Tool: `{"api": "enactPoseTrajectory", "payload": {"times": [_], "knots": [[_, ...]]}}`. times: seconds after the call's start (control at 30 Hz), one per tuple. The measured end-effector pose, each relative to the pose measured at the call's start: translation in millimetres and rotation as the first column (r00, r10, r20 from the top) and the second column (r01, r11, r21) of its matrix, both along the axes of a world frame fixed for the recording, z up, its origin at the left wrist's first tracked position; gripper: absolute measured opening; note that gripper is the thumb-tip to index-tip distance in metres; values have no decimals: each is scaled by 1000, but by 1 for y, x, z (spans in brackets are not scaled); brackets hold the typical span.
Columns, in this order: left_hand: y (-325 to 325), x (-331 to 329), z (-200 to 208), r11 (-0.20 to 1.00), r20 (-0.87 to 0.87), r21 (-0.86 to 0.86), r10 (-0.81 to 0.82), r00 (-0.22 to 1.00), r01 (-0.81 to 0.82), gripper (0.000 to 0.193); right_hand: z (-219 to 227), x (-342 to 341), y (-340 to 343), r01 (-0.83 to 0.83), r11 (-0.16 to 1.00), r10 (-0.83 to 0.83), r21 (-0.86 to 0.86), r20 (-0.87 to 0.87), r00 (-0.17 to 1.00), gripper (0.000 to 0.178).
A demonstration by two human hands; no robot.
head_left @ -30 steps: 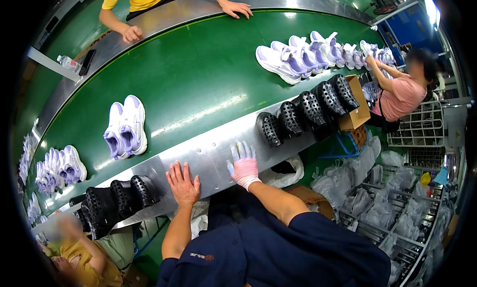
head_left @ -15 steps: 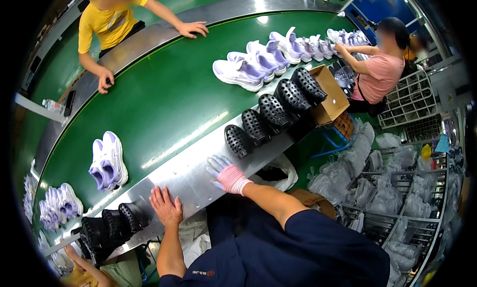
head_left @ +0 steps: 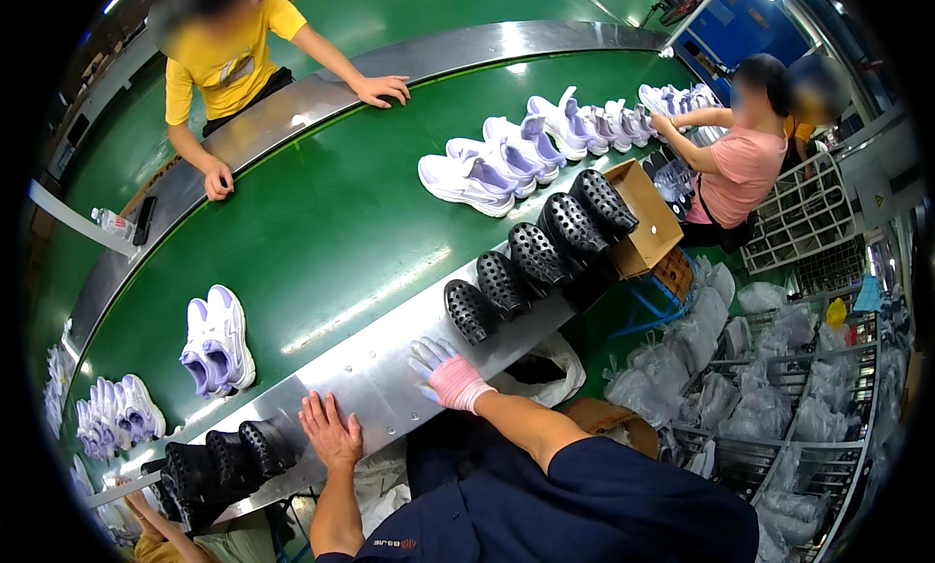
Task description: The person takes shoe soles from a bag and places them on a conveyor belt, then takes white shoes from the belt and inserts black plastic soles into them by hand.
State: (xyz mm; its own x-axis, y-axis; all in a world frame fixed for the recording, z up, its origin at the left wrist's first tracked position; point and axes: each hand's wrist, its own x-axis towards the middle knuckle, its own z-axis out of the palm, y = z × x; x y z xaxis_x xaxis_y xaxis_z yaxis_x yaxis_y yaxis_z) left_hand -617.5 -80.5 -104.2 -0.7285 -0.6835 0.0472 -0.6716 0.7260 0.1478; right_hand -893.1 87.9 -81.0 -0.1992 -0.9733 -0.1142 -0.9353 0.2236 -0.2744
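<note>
My bare left hand [head_left: 331, 432] lies flat on the metal ledge [head_left: 365, 373] with its fingers spread. Further right, my right hand [head_left: 445, 372], in a pale glove with a pink cuff, rests on the same ledge, fingers apart. Neither holds anything. Just beyond my right hand stands a row of black perforated shoe-shaped forms [head_left: 469, 312]. Several more black forms [head_left: 234, 458] sit left of my left hand. On the green belt ahead is a pair of white and lilac sneakers [head_left: 216, 341].
More sneakers [head_left: 467, 185] line the belt [head_left: 331, 222] toward the far right, near a cardboard box [head_left: 645, 220]. A person in yellow [head_left: 234, 61] leans on the far rim; one in pink [head_left: 750, 168] handles sneakers. Racks with plastic-bagged items [head_left: 750, 407] stand right.
The view has tilted up slightly, so the belt and the sneakers sit lower in the picture. Both my hands stay flat on the ledge.
</note>
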Motion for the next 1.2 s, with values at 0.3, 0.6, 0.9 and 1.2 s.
{"api": "enactPoseTrajectory", "payload": {"times": [0.3,0.6,0.9,1.2], "knots": [[1,-2,4,1000,-23,18,6,1000,-6,74,3,0,-2,-10,997,10,83,2,1000,63],[2,-4,2,1000,-7,29,8,1000,-8,75,4,-2,-2,-27,992,25,121,17,1000,64],[2,-3,1,1000,7,22,7,1000,-8,74,-4,-2,-1,-23,996,21,90,21,1000,64],[1,-5,2,1000,15,15,-3,1000,2,72,-4,-1,-1,2,995,-5,96,32,999,64]]}}
